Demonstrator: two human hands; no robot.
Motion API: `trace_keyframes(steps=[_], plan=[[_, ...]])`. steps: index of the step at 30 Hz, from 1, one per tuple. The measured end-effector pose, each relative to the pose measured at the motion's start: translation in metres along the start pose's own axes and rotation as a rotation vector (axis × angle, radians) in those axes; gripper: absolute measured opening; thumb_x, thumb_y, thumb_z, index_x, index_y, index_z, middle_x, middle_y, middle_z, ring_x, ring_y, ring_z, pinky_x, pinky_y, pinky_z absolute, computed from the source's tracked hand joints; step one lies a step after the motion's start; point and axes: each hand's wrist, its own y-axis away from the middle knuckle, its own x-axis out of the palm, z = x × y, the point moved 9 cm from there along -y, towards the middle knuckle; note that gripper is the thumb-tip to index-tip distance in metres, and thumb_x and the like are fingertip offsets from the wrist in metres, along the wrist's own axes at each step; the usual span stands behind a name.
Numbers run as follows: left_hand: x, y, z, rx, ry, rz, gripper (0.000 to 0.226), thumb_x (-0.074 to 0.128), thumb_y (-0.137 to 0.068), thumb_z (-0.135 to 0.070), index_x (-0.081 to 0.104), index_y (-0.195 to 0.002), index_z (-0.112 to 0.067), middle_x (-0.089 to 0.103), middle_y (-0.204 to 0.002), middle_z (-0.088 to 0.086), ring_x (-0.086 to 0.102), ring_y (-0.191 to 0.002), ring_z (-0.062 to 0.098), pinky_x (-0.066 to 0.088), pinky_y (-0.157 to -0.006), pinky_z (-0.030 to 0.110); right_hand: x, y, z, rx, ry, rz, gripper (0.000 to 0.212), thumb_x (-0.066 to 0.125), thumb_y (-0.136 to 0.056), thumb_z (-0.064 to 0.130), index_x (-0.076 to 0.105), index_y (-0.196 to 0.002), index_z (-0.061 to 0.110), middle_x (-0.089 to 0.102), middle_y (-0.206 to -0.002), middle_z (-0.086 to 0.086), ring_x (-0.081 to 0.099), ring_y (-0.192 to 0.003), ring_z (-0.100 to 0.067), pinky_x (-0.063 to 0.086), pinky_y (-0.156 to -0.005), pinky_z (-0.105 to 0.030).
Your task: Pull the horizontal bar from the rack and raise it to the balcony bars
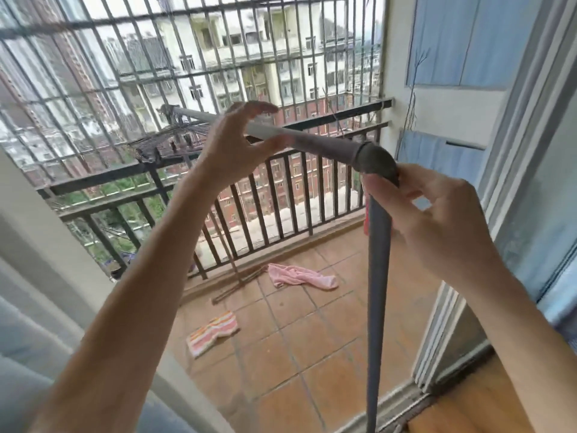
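Bright, soft daylight is admitted through the window bars (193, 73), and the buildings (249, 42) beyond are washed out almost to white. No hard shadows are cast on the floor tiles (312, 339). Straight lines are bent by wide-angle distortion, most strongly at the door frame (530, 120). Slight motion blur is seen on the left hand (237, 142) and the pole (324, 145).

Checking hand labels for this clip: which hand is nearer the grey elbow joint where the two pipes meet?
Right. The right hand pinches the pipe just below the grey elbow joint, touching it. The left hand is cupped around the horizontal pipe, farther along, away from the joint.
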Motion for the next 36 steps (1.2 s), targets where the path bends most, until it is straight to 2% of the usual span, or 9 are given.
trace_keyframes(steps=[1, 3, 5, 7, 12, 17, 23, 31, 36], plan=[[0.005, -0.008, 0.003, 0.016, -0.024, 0.077, 0.044, 0.067, -0.083, -0.043, 0.059, -0.123, -0.025, 0.057, -0.119, -0.006, 0.057, -0.101, 0.01, 0.049, -0.088, 0.026, -0.001, 0.0, -0.001, 0.007, 0.001, -0.003, 0.034, 0.053, -0.091, 0.056, 0.071, -0.091, 0.026, 0.072, -0.076, 0.01, 0.066, -0.086, -0.011, 0.047, -0.091, -0.035], [0.016, -0.019, 0.007, 0.056, -0.038, 0.217, 0.039, 0.069, -0.08, -0.04, 0.064, -0.115, -0.024, 0.062, -0.108, -0.009, 0.056, -0.089, 0.004, 0.045, -0.082, 0.017, -0.004, 0.001, -0.001, 0.012, -0.009, -0.03, 0.03, 0.053, -0.089, 0.057, 0.068, -0.089, 0.031, 0.07, -0.076, 0.016, 0.063, -0.083, -0.002, 0.046, -0.082, -0.017], [0.023, -0.03, 0.009, 0.088, -0.043, 0.302, 0.035, 0.075, -0.077, -0.031, 0.067, -0.109, -0.022, 0.065, -0.102, -0.007, 0.057, -0.087, 0.005, 0.044, -0.084, 0.019, -0.006, 0.003, 0.0, 0.014, -0.012, -0.059, 0.022, 0.053, -0.088, 0.056, 0.064, -0.092, 0.037, 0.065, -0.077, 0.024, 0.06, -0.086, 0.008, 0.04, -0.072, -0.002], [0.026, -0.043, 0.009, 0.118, -0.097, 0.358, 0.034, 0.079, -0.073, -0.03, 0.069, -0.104, -0.021, 0.067, -0.102, -0.006, 0.059, -0.092, 0.009, 0.042, -0.086, 0.025, -0.008, 0.004, -0.001, 0.022, -0.028, -0.07, 0.02, 0.054, -0.088, 0.054, 0.063, -0.097, 0.038, 0.063, -0.079, 0.027, 0.057, -0.086, 0.012, 0.037, -0.07, 0.001], [0.035, -0.059, 0.015, 0.113, -0.12, 0.506, 0.03, 0.081, -0.071, -0.027, 0.07, -0.099, -0.023, 0.066, -0.096, -0.008, 0.058, -0.089, 0.002, 0.034, -0.075, 0.016, -0.008, 0.005, -0.005, 0.017, -0.045, -0.08, 0.032, 0.054, -0.087, 0.059, 0.069, -0.099, 0.034, 0.062, -0.077, 0.026, 0.06, -0.077, 0.005, 0.039, -0.062, -0.009], [0.036, -0.054, 0.012, 0.164, -0.033, 0.433, 0.028, 0.081, -0.069, -0.024, 0.071, -0.093, -0.014, 0.062, -0.093, 0.0, 0.06, -0.091, 0.023, 0.052, -0.08, 0.039, -0.013, 0.008, -0.002, -0.007, -0.034, -0.107, 0.035, 0.051, -0.086, 0.062, 0.068, -0.102, 0.036, 0.06, -0.083, 0.031, 0.063, -0.085, 0.001, 0.047, -0.07, -0.013], [0.032, -0.05, 0.001, 0.262, 0.039, 0.341, 0.027, 0.084, -0.065, -0.019, 0.07, -0.085, -0.008, 0.062, -0.089, 0.009, 0.06, -0.084, 0.03, 0.052, -0.075, 0.054, -0.015, 0.01, -0.002, -0.004, -0.03, -0.094, 0.039, 0.052, -0.086, 0.06, 0.073, -0.096, 0.029, 0.062, -0.079, 0.027, 0.062, -0.084, -0.001, 0.044, -0.069, -0.012], [0.033, -0.047, -0.016, 0.3, 0.063, 0.343, 0.026, 0.086, -0.063, -0.009, 0.068, -0.082, -0.011, 0.064, -0.081, 0.007, 0.062, -0.078, 0.03, 0.051, -0.068, 0.043, -0.026, 0.017, -0.001, -0.043, -0.015, -0.13, 0.04, 0.053, -0.089, 0.056, 0.074, -0.092, 0.022, 0.065, -0.076, 0.017, 0.062, -0.077, -0.005, 0.049, -0.07, -0.029], [0.033, -0.046, -0.022, 0.28, 0.054, 0.334, 0.026, 0.086, -0.063, -0.009, 0.07, -0.083, -0.004, 0.065, -0.082, 0.009, 0.061, -0.081, 0.03, 0.052, -0.073, 0.05, -0.034, 0.018, -0.001, -0.089, 0.008, -0.136, 0.038, 0.054, -0.09, 0.053, 0.074, -0.088, 0.02, 0.065, -0.073, 0.013, 0.061, -0.076, -0.006, 0.047, -0.07, -0.026]])
